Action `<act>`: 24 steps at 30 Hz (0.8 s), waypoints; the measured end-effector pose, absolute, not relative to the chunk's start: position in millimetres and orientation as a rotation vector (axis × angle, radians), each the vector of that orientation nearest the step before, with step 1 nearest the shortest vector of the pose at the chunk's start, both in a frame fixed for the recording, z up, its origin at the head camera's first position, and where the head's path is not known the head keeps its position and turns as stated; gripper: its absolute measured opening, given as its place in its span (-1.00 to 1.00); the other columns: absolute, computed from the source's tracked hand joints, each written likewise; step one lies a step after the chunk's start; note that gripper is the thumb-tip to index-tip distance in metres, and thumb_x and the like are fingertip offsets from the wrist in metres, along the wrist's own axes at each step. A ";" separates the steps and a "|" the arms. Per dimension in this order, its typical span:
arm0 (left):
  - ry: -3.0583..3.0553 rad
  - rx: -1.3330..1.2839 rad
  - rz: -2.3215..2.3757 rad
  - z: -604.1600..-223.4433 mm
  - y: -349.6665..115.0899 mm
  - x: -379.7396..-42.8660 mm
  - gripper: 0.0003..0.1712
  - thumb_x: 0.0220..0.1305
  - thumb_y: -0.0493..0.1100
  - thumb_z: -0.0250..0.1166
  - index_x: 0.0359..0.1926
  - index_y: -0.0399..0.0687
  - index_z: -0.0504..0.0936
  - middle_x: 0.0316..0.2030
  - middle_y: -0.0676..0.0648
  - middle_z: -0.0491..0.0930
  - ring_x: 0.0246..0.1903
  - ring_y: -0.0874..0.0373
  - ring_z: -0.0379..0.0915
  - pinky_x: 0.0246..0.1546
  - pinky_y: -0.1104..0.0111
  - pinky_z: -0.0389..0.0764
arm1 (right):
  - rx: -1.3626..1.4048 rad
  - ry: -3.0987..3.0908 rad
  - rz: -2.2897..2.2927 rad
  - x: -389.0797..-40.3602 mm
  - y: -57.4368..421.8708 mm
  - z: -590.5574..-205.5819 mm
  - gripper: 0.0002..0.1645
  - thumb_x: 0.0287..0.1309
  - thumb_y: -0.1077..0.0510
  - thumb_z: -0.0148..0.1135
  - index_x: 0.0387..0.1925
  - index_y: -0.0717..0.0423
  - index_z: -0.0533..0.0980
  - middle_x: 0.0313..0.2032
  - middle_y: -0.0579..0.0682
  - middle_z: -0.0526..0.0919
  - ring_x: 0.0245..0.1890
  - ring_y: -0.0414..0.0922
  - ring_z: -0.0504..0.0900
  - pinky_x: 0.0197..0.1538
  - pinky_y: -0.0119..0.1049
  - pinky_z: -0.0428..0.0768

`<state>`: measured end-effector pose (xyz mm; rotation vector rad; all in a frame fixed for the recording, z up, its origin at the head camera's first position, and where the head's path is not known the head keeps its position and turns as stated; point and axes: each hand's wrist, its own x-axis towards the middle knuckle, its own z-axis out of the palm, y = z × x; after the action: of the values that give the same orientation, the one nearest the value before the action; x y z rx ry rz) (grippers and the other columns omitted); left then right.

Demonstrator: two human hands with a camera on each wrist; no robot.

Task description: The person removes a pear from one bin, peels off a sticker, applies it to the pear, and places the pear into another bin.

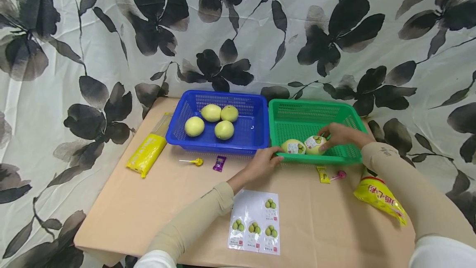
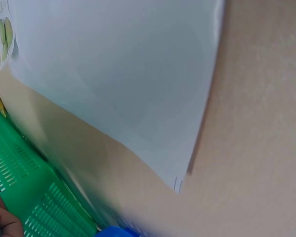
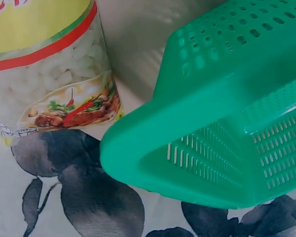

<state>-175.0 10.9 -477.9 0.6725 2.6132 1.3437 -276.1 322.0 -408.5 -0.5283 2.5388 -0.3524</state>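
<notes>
A: Where's the fruit, and what are the hands doing?

B: The right hand (image 1: pixel 337 135) has its fingers around one stickered fruit (image 1: pixel 313 150) in the green basket (image 1: pixel 320 159), near six o'clock. Another fruit (image 1: pixel 293 147) sits beside it, at seven. The left hand (image 1: pixel 262 163) has its fingers pinching the rim at eight o'clock.

A: What could go wrong?

B: If the right fingers let go too fast, the round fruit might roll and bump its friend. Pushing hard on the rim might tip the basket. A flat sticker on a curvy fruit could wrinkle.

A: What's it all made of?

B: The fruits look smooth and pale green. The basket is shiny plastic, full of little holes. The sticker sheet (image 1: pixel 254 222), seven o'clock from the basket, looks thin and slippery.
</notes>
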 end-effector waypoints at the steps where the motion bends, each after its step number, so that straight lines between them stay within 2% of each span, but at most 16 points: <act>1: 2.615 0.674 1.343 -477.4 11.1 -174.7 -0.67 0.54 -0.11 0.22 0.20 -0.11 0.65 -0.41 0.05 0.59 -0.46 0.33 0.38 -0.41 0.52 0.45 | -0.522 2.533 -0.348 -276.2 321.5 -408.8 -0.11 0.15 -0.11 0.55 0.30 0.38 0.47 0.20 0.52 0.56 0.24 0.42 0.53 0.18 0.20 0.62; 12: 2.613 0.672 1.343 -474.8 12.3 -172.4 -0.67 0.55 -0.13 0.21 0.23 -0.08 0.64 -0.43 0.06 0.55 -0.47 0.33 0.37 -0.41 0.52 0.45 | -0.489 2.469 -0.304 -276.5 319.2 -408.8 -0.16 0.09 -0.06 0.61 0.23 0.31 0.44 0.23 0.50 0.51 0.24 0.41 0.50 0.14 0.15 0.63; 18: 2.625 0.661 1.329 -475.0 12.4 -172.4 -0.66 0.55 -0.10 0.20 0.24 -0.04 0.64 -0.40 0.07 0.57 -0.45 0.33 0.38 -0.38 0.53 0.46 | -0.534 2.458 -0.286 -273.2 318.8 -410.1 -0.26 0.04 0.14 0.63 0.14 0.31 0.40 0.16 0.49 0.54 0.13 0.34 0.57 -0.03 -0.01 0.67; 24: 2.654 0.673 1.308 -476.3 11.8 -173.2 -0.67 0.55 -0.09 0.21 0.23 -0.03 0.65 -0.40 0.09 0.60 -0.41 0.32 0.40 -0.32 0.52 0.47 | -0.529 2.430 -0.275 -268.6 314.2 -412.3 -0.31 0.13 0.21 0.54 0.18 0.32 0.36 0.18 0.45 0.54 0.08 0.24 0.58 -0.12 -0.16 0.64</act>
<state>-173.2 11.8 -476.3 0.6734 2.6539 1.3076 -268.6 314.2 -412.3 -0.5286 2.4296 -0.2747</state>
